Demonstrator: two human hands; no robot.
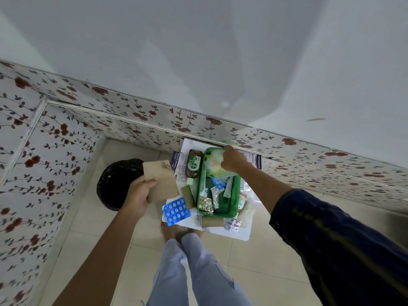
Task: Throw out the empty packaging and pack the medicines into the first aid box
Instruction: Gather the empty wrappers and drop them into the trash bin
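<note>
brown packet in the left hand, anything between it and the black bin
Nothing visible. The left hand holds the brown packet right beside the bin, its upper edge already overlapping the rim, and the bin's mouth looks open, with only the black liner showing.

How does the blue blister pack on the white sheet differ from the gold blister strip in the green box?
The blue foil blister pack lies outside the green plastic box, on the white sheet; the gold foil blister strip lies inside the box. The blue pack looks larger, with big pale round tablets; the gold strip's cells are small. Both lie flat, untouched by either hand.
</note>
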